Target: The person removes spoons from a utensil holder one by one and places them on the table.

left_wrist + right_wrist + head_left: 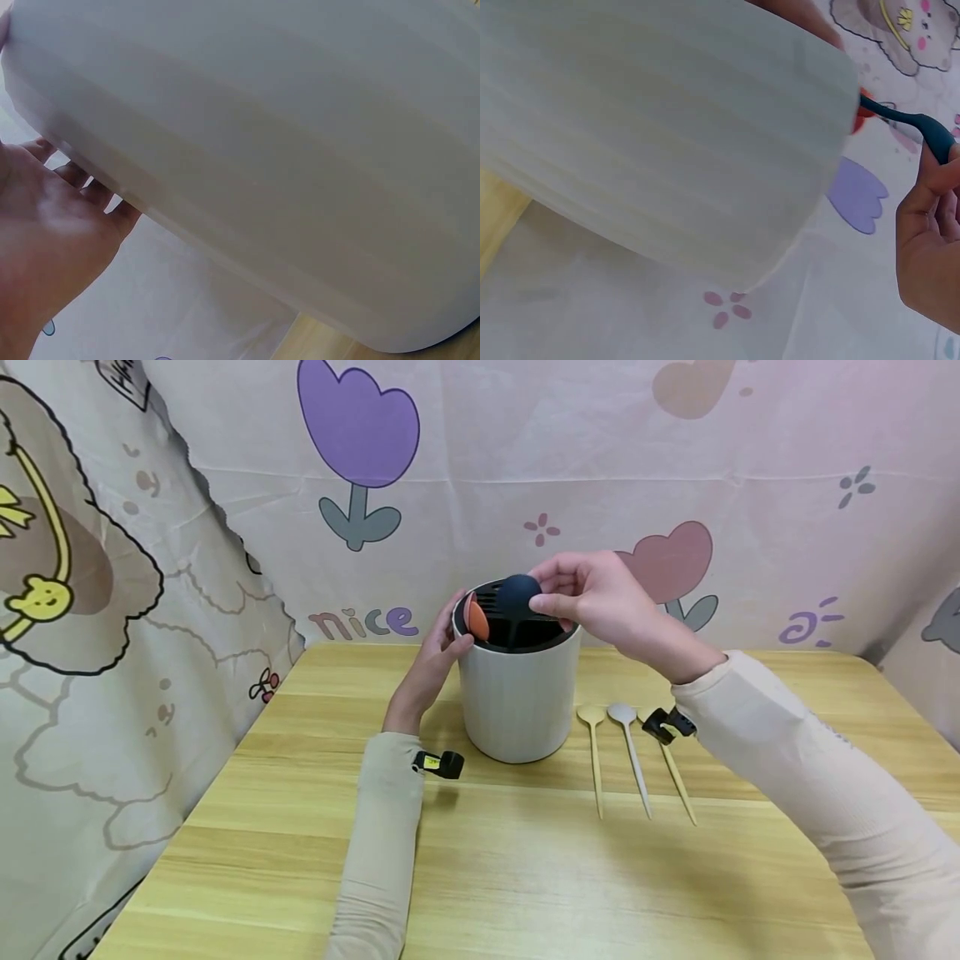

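Left hand point(438, 656) grips white holder point(517, 706) at left rim, thumb in front. Orange utensil heads point(477, 622) poke up just beside thumb. Next, dark spoon point(518, 595), head up above holder, stem down into opening; right hand point(600, 597) pinching that head! Farther right, on wooden table point(495, 868): gold spoon point(596, 756), silvery spoon point(632, 756), second gold spoon point(678, 781), partly hidden by wrist camera point(667, 725).

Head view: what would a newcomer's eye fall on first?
The pale pot probably catches the eye first, the right hand pinching a dark spoon at its top, the left hand against its side. Then come three spoons on the table to its right and the purple tulip on the cloth behind.
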Motion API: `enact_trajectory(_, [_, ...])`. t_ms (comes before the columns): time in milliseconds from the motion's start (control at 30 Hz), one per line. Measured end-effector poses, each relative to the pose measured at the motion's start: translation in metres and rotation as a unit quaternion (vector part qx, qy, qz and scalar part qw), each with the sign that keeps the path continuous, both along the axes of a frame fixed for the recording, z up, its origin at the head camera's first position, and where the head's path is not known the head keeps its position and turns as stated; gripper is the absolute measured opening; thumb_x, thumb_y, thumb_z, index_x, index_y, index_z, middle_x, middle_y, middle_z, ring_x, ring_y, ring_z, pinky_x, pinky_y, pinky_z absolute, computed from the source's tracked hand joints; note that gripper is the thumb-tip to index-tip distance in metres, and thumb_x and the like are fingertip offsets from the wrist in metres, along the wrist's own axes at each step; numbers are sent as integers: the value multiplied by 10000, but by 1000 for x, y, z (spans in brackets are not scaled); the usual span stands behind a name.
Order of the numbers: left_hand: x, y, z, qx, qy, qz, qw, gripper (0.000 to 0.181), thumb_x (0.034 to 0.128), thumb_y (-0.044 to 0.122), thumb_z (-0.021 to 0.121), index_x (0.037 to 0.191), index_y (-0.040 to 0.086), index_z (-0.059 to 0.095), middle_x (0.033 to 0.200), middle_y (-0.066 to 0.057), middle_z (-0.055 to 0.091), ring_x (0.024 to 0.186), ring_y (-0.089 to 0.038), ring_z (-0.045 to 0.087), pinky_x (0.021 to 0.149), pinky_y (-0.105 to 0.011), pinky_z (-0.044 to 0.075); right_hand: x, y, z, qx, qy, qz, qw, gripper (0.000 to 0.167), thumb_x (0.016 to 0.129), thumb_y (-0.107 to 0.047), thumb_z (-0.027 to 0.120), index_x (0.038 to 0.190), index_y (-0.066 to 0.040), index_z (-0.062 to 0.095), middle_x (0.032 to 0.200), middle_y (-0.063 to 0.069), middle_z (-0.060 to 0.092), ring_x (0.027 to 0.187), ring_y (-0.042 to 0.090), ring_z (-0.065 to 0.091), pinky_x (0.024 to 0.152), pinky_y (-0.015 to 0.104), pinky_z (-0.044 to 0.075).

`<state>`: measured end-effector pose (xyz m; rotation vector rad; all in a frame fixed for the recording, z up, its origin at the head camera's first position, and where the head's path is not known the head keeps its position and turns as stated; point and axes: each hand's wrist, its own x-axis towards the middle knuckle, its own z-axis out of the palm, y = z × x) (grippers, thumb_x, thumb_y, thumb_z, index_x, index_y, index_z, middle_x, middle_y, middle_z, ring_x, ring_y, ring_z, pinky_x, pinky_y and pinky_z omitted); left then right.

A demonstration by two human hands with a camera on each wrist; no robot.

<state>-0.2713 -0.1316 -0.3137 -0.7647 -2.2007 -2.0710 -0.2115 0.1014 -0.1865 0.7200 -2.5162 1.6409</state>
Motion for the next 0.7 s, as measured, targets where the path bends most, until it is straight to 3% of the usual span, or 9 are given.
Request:
enact_trajectory(367, [0,0,-1,-125,-17,101,9999,1185,634,833,625,1555,228,189,1569,-53,234,1400,-240,260,1128,-511,201,12,9,24,-930,296,46,9952,119,867,57,672,979,20,689,787,82,662,587,151,521,546,223,440])
enact_trajectory(700, [2,0,1,-158,11,96,9998,1166,651,829,616,1556,231,188,1575,-50,226,1410,-242,248,1124,-531,196,23,10,41,-1110,676,-103,9915,135,843,47,705,972,7,713,779,89,674,557,164,499,517,223,417])
